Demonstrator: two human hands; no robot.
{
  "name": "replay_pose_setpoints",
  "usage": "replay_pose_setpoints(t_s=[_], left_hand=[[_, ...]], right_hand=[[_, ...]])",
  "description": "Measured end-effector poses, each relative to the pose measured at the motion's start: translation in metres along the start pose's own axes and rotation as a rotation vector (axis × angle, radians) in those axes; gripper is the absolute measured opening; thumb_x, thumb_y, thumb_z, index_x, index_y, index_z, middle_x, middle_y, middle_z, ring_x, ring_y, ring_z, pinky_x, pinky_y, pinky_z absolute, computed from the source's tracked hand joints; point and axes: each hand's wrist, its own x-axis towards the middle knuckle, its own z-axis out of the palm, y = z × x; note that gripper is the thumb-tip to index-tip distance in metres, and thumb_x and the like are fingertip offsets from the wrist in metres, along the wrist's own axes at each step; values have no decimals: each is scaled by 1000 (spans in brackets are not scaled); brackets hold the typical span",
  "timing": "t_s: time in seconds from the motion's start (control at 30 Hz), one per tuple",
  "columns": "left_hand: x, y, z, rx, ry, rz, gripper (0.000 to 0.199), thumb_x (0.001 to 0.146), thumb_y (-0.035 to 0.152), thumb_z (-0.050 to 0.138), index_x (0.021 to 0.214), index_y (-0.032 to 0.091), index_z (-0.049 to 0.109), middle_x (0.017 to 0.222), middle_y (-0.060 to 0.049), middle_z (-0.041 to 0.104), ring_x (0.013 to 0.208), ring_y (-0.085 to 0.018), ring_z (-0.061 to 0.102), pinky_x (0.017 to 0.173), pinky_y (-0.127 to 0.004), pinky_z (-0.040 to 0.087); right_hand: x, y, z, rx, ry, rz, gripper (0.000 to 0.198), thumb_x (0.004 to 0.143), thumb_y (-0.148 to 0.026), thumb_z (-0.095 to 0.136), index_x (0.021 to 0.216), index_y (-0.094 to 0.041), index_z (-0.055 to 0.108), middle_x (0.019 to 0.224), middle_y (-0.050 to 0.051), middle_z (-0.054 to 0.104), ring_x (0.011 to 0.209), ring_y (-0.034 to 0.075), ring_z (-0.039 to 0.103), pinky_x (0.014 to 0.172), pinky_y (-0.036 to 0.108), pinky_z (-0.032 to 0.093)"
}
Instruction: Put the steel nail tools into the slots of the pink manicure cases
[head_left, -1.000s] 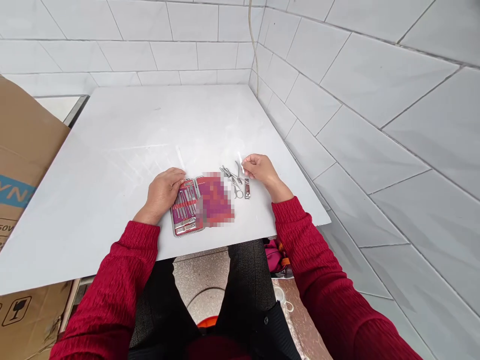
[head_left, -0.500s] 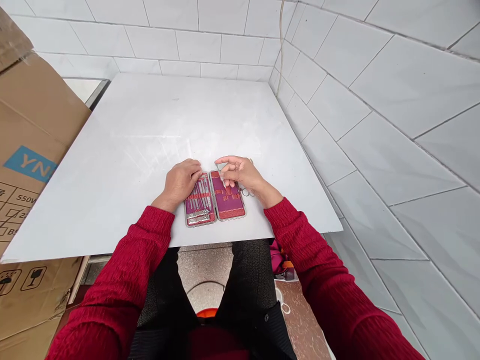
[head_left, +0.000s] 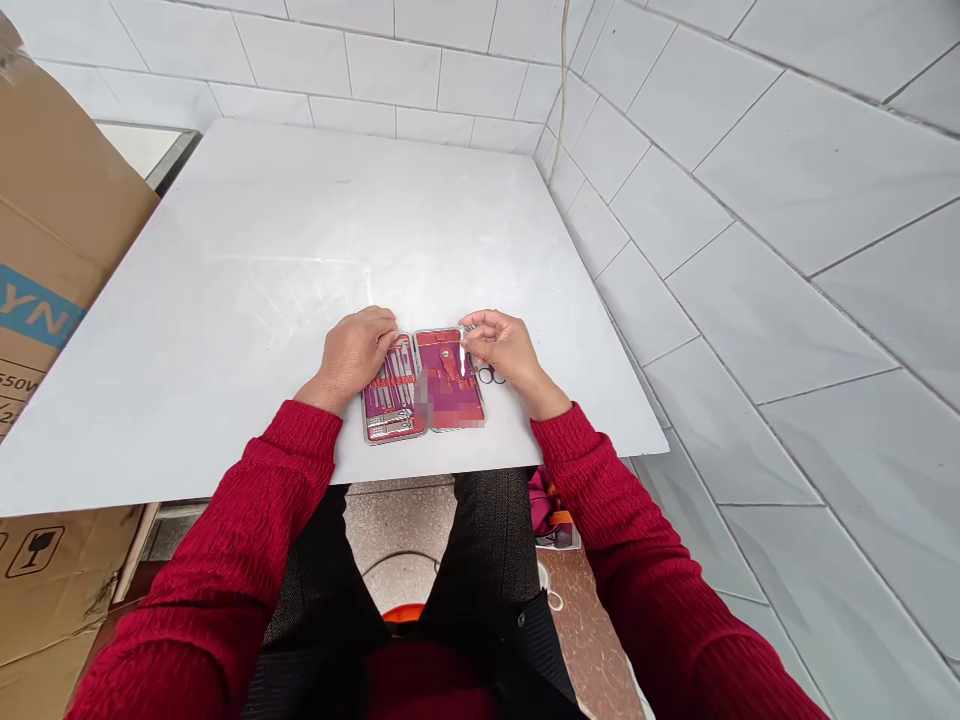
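An open manicure case (head_left: 457, 413) with a purple lining and red trim lies on the white table. Its left half holds nail clippers (head_left: 391, 424) and several slim metal tools (head_left: 390, 390) under a red strap. Curled fingers of my left hand (head_left: 356, 352) grip the upper left edge of that half. Over the upper right corner of the case, my right hand (head_left: 502, 348) pinches a small silver tool (head_left: 463, 356) between thumb and fingers; its exact kind is unclear. A pair of scissors (head_left: 491, 376), with only its handle loops showing well, lies by the case's right side, partly under my right hand.
The white table (head_left: 300, 220) meets tiled walls at the back and right. Large cardboard boxes (head_left: 60, 200) stand along its left side. A cable (head_left: 559, 100) hangs in the wall corner. Below the front edge, a bag (head_left: 547, 505) sits beside my right leg.
My right hand has shifted right with the silver tool, from over the case's right half to its upper right corner. My left hand stays on the case. The camera view has moved slightly.
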Motion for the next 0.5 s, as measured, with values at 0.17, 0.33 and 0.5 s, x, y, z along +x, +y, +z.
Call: replay_pose_setpoints(t_s=[0.17, 0.33, 0.5], left_hand=[[0, 0, 0, -1, 5, 3, 28, 97, 26, 46, 88, 21, 72, 113, -6, 73, 110, -26, 66, 83, -38, 52], [0, 0, 0, -5, 4, 3, 29, 97, 26, 45, 88, 21, 73, 113, -7, 73, 109, -27, 67, 83, -39, 53], [0, -2, 1, -14, 12, 3, 30, 97, 27, 46, 88, 21, 74, 113, -7, 73, 110, -27, 67, 85, -40, 53]], right_hand=[[0, 1, 2, -28, -15, 11, 27, 68, -30, 76, 91, -20, 67, 65, -4, 67, 49, 9, 51, 49, 23, 48], [-1, 2, 6, -43, -25, 4, 23, 69, -28, 72, 91, -20, 69, 64, -4, 66, 49, 9, 51, 48, 23, 46], [0, 8, 6, -59, -29, -17, 23, 71, -28, 70, 92, -18, 71, 66, -4, 65, 50, 9, 51, 50, 24, 45]])
